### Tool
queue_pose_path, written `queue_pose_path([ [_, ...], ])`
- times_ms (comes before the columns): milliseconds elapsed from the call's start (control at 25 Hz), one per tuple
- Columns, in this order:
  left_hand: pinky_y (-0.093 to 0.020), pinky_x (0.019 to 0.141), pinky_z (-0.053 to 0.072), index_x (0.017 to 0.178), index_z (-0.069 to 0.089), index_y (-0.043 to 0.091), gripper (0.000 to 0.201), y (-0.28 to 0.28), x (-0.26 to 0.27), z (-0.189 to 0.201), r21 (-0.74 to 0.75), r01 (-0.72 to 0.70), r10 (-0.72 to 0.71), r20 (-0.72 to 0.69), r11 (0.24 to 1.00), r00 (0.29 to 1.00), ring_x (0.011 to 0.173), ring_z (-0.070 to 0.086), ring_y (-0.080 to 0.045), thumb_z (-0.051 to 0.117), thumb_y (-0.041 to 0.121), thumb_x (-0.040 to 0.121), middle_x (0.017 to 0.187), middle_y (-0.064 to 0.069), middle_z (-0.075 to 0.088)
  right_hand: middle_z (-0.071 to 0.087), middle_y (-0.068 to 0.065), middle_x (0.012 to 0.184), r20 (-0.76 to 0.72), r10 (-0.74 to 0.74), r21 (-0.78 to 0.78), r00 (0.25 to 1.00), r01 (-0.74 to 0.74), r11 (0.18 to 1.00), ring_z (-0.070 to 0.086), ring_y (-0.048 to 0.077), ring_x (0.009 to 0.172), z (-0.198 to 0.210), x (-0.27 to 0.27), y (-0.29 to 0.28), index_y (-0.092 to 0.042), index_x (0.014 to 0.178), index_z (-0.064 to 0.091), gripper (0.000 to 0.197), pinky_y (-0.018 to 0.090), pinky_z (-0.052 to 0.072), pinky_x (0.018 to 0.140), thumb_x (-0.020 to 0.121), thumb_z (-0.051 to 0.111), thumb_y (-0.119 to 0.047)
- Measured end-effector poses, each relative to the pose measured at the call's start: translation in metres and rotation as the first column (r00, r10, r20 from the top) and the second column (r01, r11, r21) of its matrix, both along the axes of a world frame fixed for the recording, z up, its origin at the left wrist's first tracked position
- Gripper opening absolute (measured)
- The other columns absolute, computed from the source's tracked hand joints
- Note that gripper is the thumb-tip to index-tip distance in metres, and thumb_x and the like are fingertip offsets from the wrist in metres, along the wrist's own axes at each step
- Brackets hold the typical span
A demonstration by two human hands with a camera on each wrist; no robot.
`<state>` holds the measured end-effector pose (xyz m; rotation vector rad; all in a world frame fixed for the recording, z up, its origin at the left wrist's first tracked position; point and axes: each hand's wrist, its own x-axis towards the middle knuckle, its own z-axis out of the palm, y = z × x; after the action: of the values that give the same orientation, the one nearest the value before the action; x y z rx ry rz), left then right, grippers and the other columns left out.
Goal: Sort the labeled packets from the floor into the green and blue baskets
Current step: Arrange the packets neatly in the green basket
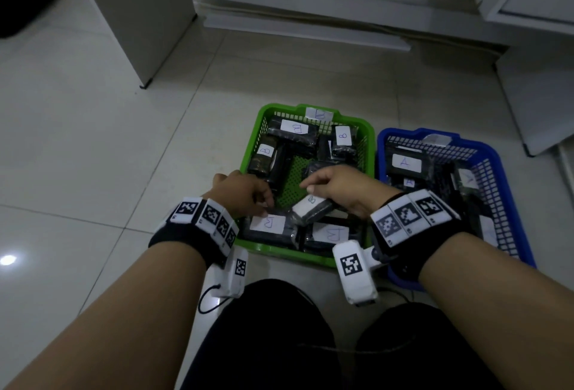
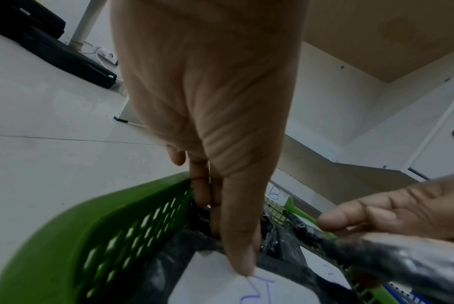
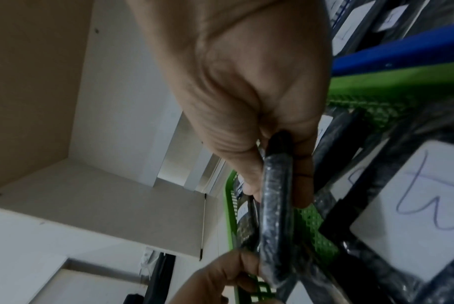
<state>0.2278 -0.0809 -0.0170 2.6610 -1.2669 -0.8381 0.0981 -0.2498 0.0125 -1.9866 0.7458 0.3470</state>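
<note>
Packet (image 1: 312,208) marked B pinched in right hand (image 1: 341,187) over green basket (image 1: 312,257); left hand (image 1: 245,194) fingers flat on 7 o'clock packet (image 1: 268,228). Risk: loose pinch, drops crooked.

Two baskets (image 1: 310,257), two hands (image 1: 245,194), perhaps a dozen packets (image 1: 268,228)
</note>
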Motion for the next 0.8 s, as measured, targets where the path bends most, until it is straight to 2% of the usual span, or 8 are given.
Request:
queue_pose_path([
  [120, -0.033, 0.095, 0.04, 0.085, 0.059, 0.037, 0.029, -0.004, -0.006, 0.0, -0.011, 0.004, -0.006, -0.176, 1.0, 0.984, 0.099, 0.059, -0.009, 0.08, 0.045, 0.066, 0.091, 0.018, 0.065, 0.065, 0.007, 0.119, 0.111, -0.185, 0.05, 0.976, 0.181, 0.982, 0.058, 0.022, 0.114, 0.004, -0.019, -0.011, -0.011, 0.102, 0.07, 0.015, 0.036, 0.045, 0.101, 0.089, 0.063, -0.013],
  [200, -0.037, 0.094, 0.047, 0.085, 0.058, 0.035, 0.029, -0.008, -0.011, -0.002, 0.048, 0.061, -0.051, -0.186, 0.997, 0.981, 0.101, 0.062, -0.014, 0.08, 0.043, 0.068, 0.097, 0.011, 0.067, 0.064, 0.008, 0.118, 0.092, -0.184, 0.062, 0.979, 0.179, 0.982, 0.057, 0.021, 0.114, 0.002, -0.034, -0.012, -0.01, 0.105, 0.068, 0.02, 0.029, 0.045, 0.095, 0.085, 0.067, -0.011],
  [320, -0.041, 0.094, 0.047, 0.092, 0.061, 0.031, 0.027, -0.011, -0.014, -0.002, 0.085, 0.095, -0.083, -0.129, 0.992, 0.988, 0.104, 0.059, -0.019, 0.076, 0.042, 0.073, 0.106, 0.003, 0.065, 0.06, 0.006, 0.126, -0.122, 0.106, -0.066, 0.987, -0.114, 0.991, 0.056, 0.02, 0.116, -0.003, -0.049, -0.009, -0.014, 0.121, 0.061, 0.046, 0.028, 0.045, 0.098, 0.077, 0.077, -0.017],
  [400, -0.041, 0.095, 0.047, 0.1, 0.063, 0.027, 0.03, -0.011, -0.015, -0.001, 0.085, 0.091, -0.081, -0.116, 0.992, 0.99, 0.105, 0.059, -0.02, 0.075, 0.04, 0.075, 0.108, 0.002, 0.065, 0.054, 0.006, 0.132, -0.25, 0.252, -0.214, 0.935, -0.308, 0.927, 0.053, 0.023, 0.118, -0.004, -0.051, -0.009, -0.017, 0.129, 0.056, 0.057, 0.029, 0.043, 0.1, 0.077, 0.076, -0.027],
  [480, -0.037, 0.093, 0.047, 0.104, 0.064, 0.022, 0.03, -0.011, -0.014, 0.002, 0.055, 0.072, -0.064, -0.14, 0.996, 0.988, 0.104, 0.059, -0.021, 0.073, 0.035, 0.078, 0.107, 0.0, 0.065, 0.049, 0.008, 0.131, -0.329, 0.34, -0.299, 0.881, -0.439, 0.847, 0.052, 0.027, 0.117, -0.001, -0.05, -0.007, -0.019, 0.131, 0.053, 0.061, 0.029, 0.043, 0.097, 0.077, 0.075, -0.035],
  [600, -0.029, 0.09, 0.042, 0.111, 0.063, 0.014, 0.029, -0.011, -0.012, 0.009, 0.045, 0.085, -0.076, -0.16, 0.995, 0.984, 0.107, 0.058, -0.022, 0.067, 0.026, 0.085, 0.111, -0.005, 0.065, 0.052, 0.009, 0.129, -0.378, 0.41, -0.28, 0.83, -0.524, 0.804, 0.054, 0.027, 0.112, -0.001, -0.049, -0.004, -0.016, 0.131, 0.05, 0.065, 0.03, 0.045, 0.09, 0.075, 0.077, -0.034],
  [720, -0.03, 0.09, 0.041, 0.115, 0.061, 0.017, 0.027, -0.013, -0.001, 0.017, 0.015, 0.032, -0.03, -0.112, 0.999, 0.993, 0.108, 0.056, -0.025, 0.06, 0.027, 0.09, 0.114, -0.007, 0.063, 0.056, 0.008, 0.126, -0.385, 0.421, -0.23, 0.821, -0.527, 0.818, 0.055, 0.025, 0.11, 0.002, -0.046, -0.007, -0.011, 0.129, 0.052, 0.064, 0.026, 0.044, 0.084, 0.075, 0.077, -0.032],
  [800, -0.034, 0.091, 0.044, 0.116, 0.06, 0.022, 0.025, -0.015, 0.009, 0.017, -0.044, -0.021, 0.019, -0.036, 0.999, 0.999, 0.105, 0.056, -0.026, 0.057, 0.029, 0.091, 0.113, -0.006, 0.063, 0.056, 0.005, 0.123, -0.374, 0.415, -0.185, 0.829, -0.505, 0.843, 0.054, 0.022, 0.105, 0.003, -0.043, -0.014, -0.012, 0.13, 0.05, 0.065, 0.025, 0.044, 0.083, 0.074, 0.077, -0.032],
])
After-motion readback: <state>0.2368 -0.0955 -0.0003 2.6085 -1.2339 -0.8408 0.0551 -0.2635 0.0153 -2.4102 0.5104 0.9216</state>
